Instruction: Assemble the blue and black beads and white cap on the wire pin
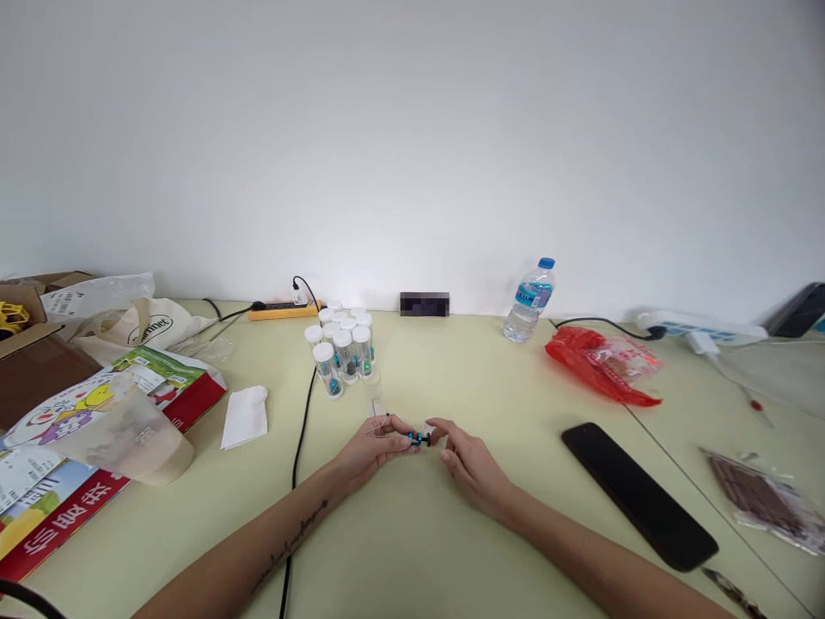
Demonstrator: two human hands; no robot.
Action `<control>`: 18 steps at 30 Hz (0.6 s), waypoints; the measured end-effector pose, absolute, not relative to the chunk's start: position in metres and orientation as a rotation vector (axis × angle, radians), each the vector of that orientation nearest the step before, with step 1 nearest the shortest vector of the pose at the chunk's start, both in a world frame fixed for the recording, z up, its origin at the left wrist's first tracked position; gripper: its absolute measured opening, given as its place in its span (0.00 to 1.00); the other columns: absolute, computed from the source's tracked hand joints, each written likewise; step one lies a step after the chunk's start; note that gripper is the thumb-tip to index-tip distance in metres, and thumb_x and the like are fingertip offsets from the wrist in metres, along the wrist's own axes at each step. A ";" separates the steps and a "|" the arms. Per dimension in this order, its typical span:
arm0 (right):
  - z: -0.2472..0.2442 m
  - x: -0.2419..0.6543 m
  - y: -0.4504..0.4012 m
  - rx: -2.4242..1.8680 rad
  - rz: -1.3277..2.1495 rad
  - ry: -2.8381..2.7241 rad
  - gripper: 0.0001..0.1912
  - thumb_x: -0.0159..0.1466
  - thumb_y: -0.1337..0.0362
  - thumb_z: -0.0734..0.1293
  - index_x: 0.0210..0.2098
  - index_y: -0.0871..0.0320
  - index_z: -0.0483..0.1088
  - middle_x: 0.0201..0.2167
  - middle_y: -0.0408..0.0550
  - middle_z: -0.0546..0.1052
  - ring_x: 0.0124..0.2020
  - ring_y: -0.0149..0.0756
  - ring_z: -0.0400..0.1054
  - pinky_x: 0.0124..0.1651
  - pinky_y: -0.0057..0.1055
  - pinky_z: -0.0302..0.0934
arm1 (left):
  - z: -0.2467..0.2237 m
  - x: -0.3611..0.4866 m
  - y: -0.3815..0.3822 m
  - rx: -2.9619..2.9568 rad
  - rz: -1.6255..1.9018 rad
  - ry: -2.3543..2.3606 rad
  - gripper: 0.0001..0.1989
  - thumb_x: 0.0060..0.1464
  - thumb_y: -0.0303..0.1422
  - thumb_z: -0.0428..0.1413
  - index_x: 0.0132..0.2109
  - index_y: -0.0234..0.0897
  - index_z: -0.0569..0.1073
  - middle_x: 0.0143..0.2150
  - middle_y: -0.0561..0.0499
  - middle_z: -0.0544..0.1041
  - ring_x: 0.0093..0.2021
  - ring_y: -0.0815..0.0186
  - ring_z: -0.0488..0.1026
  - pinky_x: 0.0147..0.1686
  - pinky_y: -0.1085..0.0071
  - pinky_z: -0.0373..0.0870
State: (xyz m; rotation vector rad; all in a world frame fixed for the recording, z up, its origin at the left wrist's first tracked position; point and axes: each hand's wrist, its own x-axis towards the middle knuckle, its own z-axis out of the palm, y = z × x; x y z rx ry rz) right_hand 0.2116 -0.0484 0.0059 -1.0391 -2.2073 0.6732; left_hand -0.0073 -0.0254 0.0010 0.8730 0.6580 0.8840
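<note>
My left hand [374,447] is closed with thumb and fingers around a small blue-and-black piece [416,439], whose exact kind I cannot make out. Its black disc-like end points to the right. Close by that end, my right hand [473,468] has its index finger stretched out and its thumb apart, with nothing visible between them. Just beyond the left fingers is a clear tube [375,397], faint against the tabletop. Behind it stand several clear tubes with white caps [345,344], holding small blue, green and dark items.
A black cable [300,451] runs past my left forearm. Leftward are a folded tissue [245,417], a plastic cup [138,434] and a cardboard box [51,370]. Rightward are a water bottle [529,301], a red bag [596,365], a black phone-like slab [638,494] and a power strip [702,327].
</note>
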 end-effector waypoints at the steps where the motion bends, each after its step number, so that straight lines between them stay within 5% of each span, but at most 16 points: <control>1: 0.006 0.213 -0.049 -1.047 0.639 -2.205 0.20 0.70 0.54 0.48 0.57 0.53 0.54 0.42 0.48 0.72 0.30 0.32 0.67 0.36 0.31 0.63 | 0.000 -0.007 -0.025 0.874 0.883 0.660 0.09 0.43 0.27 0.64 0.34 0.31 0.75 0.38 0.46 0.76 0.41 0.64 0.73 0.50 0.62 0.65; 5: 0.010 0.219 -0.025 -1.106 0.245 -2.305 0.17 0.70 0.62 0.49 0.54 0.53 0.60 0.49 0.51 0.70 0.47 0.38 0.66 0.47 0.35 0.64 | 0.002 -0.006 -0.024 0.888 0.862 0.661 0.09 0.42 0.27 0.65 0.33 0.31 0.75 0.36 0.46 0.76 0.39 0.63 0.74 0.49 0.62 0.66; 7: 0.012 0.222 0.008 -1.268 -0.068 -2.332 0.22 0.68 0.68 0.48 0.60 0.52 0.53 0.58 0.51 0.64 0.51 0.43 0.64 0.47 0.40 0.64 | 0.004 -0.005 -0.023 0.894 0.857 0.648 0.09 0.41 0.28 0.65 0.33 0.30 0.76 0.36 0.46 0.76 0.39 0.62 0.74 0.49 0.60 0.66; 11: 0.019 0.229 0.107 -1.637 -0.394 -2.470 0.33 0.63 0.74 0.49 0.66 0.52 0.40 0.67 0.53 0.43 0.31 0.40 0.70 0.27 0.38 0.67 | 0.005 -0.003 -0.021 0.892 0.844 0.630 0.10 0.41 0.28 0.65 0.33 0.30 0.76 0.37 0.44 0.76 0.40 0.60 0.74 0.48 0.59 0.67; 18: 0.026 0.245 0.228 -1.633 -0.385 -2.482 0.32 0.60 0.76 0.50 0.65 0.59 0.48 0.66 0.59 0.35 0.21 0.33 0.66 0.28 0.42 0.65 | 0.005 -0.003 -0.020 0.855 0.828 0.615 0.10 0.39 0.28 0.66 0.31 0.30 0.76 0.36 0.43 0.77 0.37 0.60 0.75 0.44 0.59 0.69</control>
